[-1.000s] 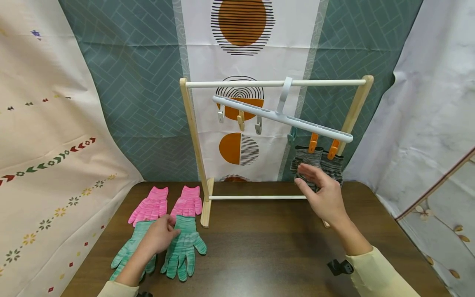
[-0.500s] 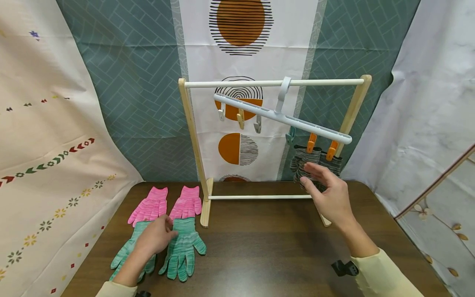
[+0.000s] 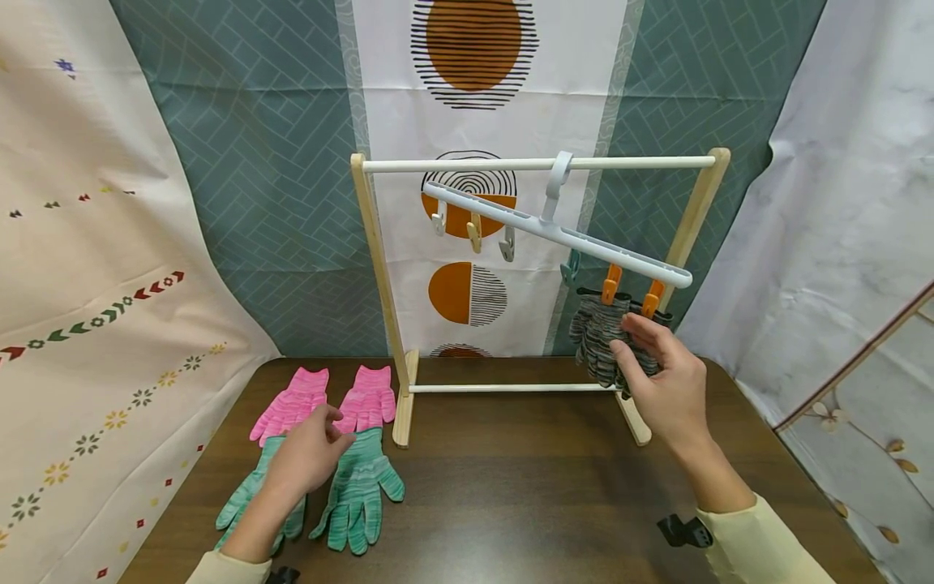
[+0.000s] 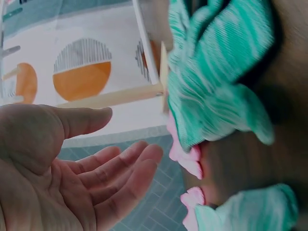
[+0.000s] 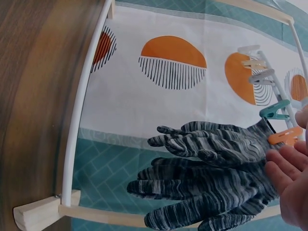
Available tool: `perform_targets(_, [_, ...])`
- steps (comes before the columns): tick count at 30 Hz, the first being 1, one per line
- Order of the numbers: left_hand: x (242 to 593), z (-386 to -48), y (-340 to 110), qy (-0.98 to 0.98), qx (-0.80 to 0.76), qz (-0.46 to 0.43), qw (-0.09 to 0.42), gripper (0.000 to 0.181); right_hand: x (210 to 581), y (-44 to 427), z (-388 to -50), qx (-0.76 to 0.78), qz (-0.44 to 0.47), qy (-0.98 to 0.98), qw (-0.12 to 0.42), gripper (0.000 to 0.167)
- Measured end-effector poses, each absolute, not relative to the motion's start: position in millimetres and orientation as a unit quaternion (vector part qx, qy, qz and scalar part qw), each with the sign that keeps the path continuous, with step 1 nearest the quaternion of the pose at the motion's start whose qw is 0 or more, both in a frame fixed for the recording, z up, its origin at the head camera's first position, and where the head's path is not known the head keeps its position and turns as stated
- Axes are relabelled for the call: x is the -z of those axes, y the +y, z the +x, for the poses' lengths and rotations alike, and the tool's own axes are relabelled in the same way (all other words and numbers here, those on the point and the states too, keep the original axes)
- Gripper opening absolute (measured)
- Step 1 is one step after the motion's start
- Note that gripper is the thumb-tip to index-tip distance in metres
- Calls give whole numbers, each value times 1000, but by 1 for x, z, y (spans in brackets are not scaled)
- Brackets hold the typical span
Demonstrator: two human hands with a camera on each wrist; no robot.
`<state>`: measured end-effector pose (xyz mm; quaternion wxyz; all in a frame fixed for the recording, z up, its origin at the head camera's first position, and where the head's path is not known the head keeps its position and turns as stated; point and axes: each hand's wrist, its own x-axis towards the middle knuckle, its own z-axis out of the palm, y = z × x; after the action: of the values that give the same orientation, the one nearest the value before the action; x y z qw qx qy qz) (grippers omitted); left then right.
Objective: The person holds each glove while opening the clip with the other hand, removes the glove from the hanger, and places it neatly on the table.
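Note:
A pair of black-and-grey gloves (image 3: 600, 332) hangs from orange clips (image 3: 611, 284) on a white clip hanger (image 3: 511, 217). My right hand (image 3: 667, 397) is beside them, fingers apart from the thumb; in the right wrist view its fingers (image 5: 284, 168) lie close to the cuffs, and contact is unclear. Over the green gloves (image 3: 362, 491) on the table hovers my left hand (image 3: 310, 454), its loose fingers holding nothing. That empty palm (image 4: 72, 178) also shows in the left wrist view. Beyond the green pair lie pink gloves (image 3: 368, 397), partly covered at their finger ends.
The hanger tilts down to the right from the top bar of a wooden rack (image 3: 379, 268). Light clips (image 3: 474, 234) and a teal clip (image 3: 571, 268) hang from it without gloves. A lower white bar (image 3: 511, 388) crosses the rack above the brown table (image 3: 511, 503).
My right hand has shifted to the right and slightly down, uncovering more of the grey gloves. My left hand has moved only slightly, its thumb and fingers spreading a little.

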<state>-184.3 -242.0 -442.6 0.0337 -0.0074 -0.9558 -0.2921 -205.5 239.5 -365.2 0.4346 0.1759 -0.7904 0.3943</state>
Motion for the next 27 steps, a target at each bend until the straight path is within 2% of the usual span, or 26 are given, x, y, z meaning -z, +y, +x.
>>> perform_targets(11, [427, -183, -218, -934, 345, -30, 89, 50, 368, 241, -207, -404, 147, -779, 456, 45])
perform_targets(27, [423, -185, -191, -896, 424, -74, 107, 49, 365, 238, -219, -446, 122, -774, 432, 55])
